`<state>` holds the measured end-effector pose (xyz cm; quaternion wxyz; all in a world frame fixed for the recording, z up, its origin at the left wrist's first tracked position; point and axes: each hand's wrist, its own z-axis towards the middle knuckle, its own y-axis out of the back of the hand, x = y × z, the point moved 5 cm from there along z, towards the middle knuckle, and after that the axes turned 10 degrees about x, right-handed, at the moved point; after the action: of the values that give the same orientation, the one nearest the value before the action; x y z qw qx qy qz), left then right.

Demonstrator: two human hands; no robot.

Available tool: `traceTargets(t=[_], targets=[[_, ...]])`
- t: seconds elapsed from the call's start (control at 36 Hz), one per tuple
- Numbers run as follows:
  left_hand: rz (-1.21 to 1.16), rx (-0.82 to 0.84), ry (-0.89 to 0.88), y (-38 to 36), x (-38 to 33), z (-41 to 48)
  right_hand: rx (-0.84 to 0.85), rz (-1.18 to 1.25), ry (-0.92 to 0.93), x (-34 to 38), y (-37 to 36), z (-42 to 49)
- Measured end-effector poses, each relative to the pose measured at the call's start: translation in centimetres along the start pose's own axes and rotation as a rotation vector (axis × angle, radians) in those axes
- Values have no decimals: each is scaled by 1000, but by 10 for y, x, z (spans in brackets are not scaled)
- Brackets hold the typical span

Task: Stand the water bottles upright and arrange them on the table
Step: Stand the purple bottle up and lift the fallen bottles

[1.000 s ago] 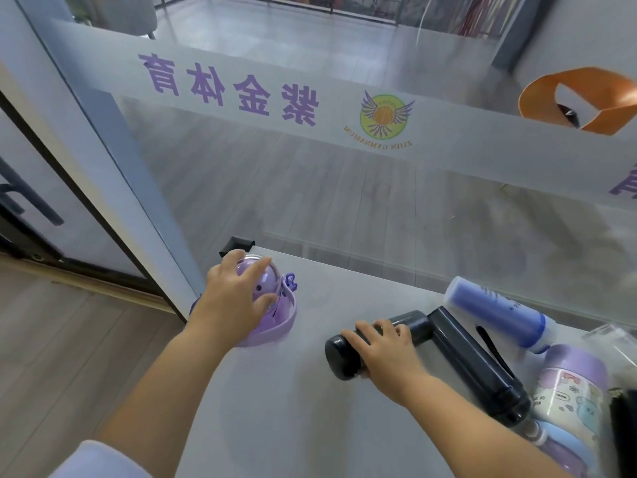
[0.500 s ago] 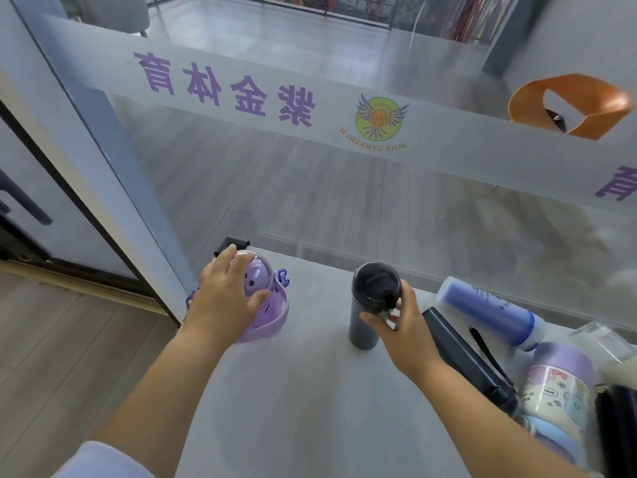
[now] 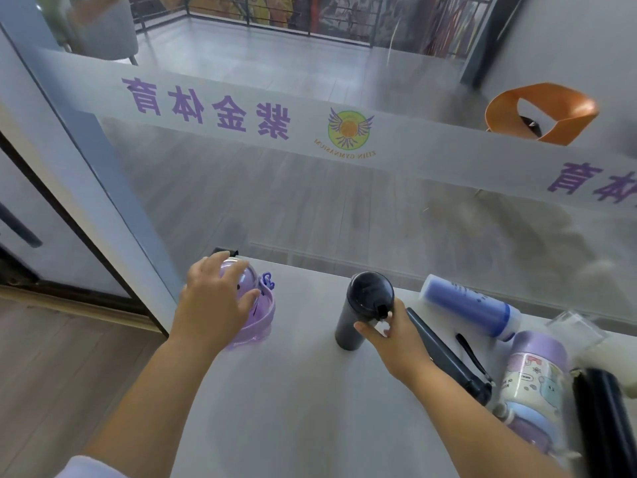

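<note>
A small black bottle (image 3: 358,313) stands upright on the grey table (image 3: 293,391), and my right hand (image 3: 389,334) grips its side just below the lid. My left hand (image 3: 215,305) rests on top of a purple bottle (image 3: 253,301) with a domed lid, upright near the table's far left corner. At the right several bottles lie on their sides: a long black one (image 3: 448,360), a blue one (image 3: 465,305), a pastel printed one (image 3: 534,377) and another black one (image 3: 606,419).
A glass wall with a frosted band and purple lettering (image 3: 206,108) runs right behind the table's far edge. The table's left edge drops to a wooden floor (image 3: 51,374). A clear container (image 3: 575,326) lies at the far right. An orange chair (image 3: 541,112) stands beyond the glass.
My right hand lifted the small black bottle from lying flat to standing upright and still holds it. My left hand stayed on the purple bottle.
</note>
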<state>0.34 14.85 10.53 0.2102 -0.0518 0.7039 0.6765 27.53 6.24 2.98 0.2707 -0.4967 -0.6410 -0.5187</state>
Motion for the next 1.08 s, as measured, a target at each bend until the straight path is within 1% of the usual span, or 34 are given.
traceTargets(t=[0.06, 0.11, 0.19, 0.28, 0.33, 0.42, 0.5, 0.58, 0.67, 0.75, 0.83, 0.92, 1.03, 1.08], targets=[[-21, -81, -96, 9, -17, -7, 12, -7, 5, 1, 3, -4], [-57, -117, -197, 16, -36, -17, 15, -40, 8, 1, 8, -10], [-95, -67, -316, 14, -66, -34, -7, -166, 33, 2, 21, -23], [-78, -4, -402, -2, -91, -51, -42, -324, 67, -4, 37, -37], [-52, 81, -423, -21, -104, -59, -62, -393, 70, -14, 50, -46], [-1, 234, -433, -57, -122, -71, -65, -418, 40, -30, 69, -59], [24, 424, -407, -92, -143, -81, -48, -453, 3, -47, 89, -71], [55, 577, -385, -122, -165, -87, -18, -493, -44, -64, 113, -80], [143, 666, -395, -145, -191, -86, -7, -546, -94, -77, 140, -87], [213, 659, -459, -168, -219, -80, -29, -569, -128, -91, 168, -87], [206, 615, -554, -186, -245, -74, -58, -586, -160, -104, 194, -81], [270, 573, -582, -203, -265, -65, -78, -617, -193, -109, 217, -72], [289, 627, -649, -232, -291, -66, -99, -698, -190, -115, 240, -52], [322, 672, -630, -243, -294, -67, -94, -738, -181, -116, 247, -41]])
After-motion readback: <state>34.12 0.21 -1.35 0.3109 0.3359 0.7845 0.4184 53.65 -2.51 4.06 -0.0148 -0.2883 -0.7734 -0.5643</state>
